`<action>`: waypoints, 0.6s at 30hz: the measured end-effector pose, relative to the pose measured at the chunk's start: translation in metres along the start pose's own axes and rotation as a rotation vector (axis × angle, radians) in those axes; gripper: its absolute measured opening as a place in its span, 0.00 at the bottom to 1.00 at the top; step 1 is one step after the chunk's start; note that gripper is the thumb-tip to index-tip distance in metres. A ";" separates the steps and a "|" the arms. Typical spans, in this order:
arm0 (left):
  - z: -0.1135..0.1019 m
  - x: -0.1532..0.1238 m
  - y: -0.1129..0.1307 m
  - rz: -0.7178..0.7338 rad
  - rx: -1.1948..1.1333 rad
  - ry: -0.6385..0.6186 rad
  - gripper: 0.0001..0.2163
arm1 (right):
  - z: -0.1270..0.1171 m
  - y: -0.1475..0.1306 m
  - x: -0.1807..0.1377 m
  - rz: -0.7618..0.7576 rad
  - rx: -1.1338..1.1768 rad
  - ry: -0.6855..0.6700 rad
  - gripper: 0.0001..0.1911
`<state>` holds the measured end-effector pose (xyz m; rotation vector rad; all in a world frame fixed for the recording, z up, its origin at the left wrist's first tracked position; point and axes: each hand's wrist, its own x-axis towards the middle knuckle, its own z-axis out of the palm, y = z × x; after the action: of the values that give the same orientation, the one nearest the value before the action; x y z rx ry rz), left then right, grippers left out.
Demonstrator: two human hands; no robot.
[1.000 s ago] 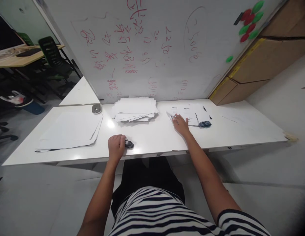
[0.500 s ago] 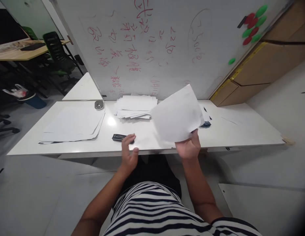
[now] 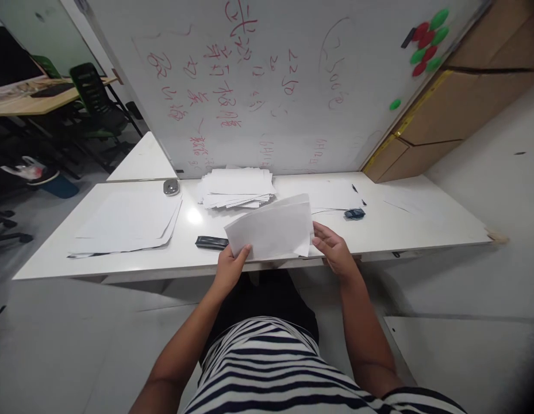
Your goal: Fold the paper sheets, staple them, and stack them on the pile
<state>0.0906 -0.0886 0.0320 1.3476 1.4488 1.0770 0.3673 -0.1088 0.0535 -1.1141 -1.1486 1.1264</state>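
Both of my hands hold a small set of white paper sheets (image 3: 271, 229) just above the near edge of the white table (image 3: 413, 224). My left hand (image 3: 230, 268) pinches the sheets' lower left corner. My right hand (image 3: 334, 250) grips their right edge with the fingers curled round it. A black stapler (image 3: 210, 242) lies on the table just left of my left hand, apart from it.
A messy pile of white paper (image 3: 236, 188) sits by the whiteboard (image 3: 271, 75). Large white sheets (image 3: 124, 221) lie at the left, a small metal object (image 3: 171, 186) beyond them. More sheets (image 3: 331, 198) and a dark blue clip (image 3: 354, 214) lie right.
My right hand lifted sheets from the right of the table and brought them to the near edge. My left hand let go of the black stapler and took hold of the sheets.
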 end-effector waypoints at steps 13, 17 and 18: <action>-0.001 0.015 -0.016 0.473 0.273 -0.025 0.12 | 0.029 0.015 0.010 -0.251 -0.238 0.273 0.17; -0.004 0.020 -0.020 0.550 0.515 -0.056 0.13 | 0.033 0.040 0.014 -0.101 -0.392 0.232 0.21; -0.003 0.019 -0.021 0.578 0.569 -0.071 0.13 | 0.034 0.047 0.013 -0.056 -0.439 0.221 0.21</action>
<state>0.0808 -0.0704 0.0116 2.2860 1.4013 0.9732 0.3310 -0.0888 0.0108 -1.4914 -1.2733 0.7004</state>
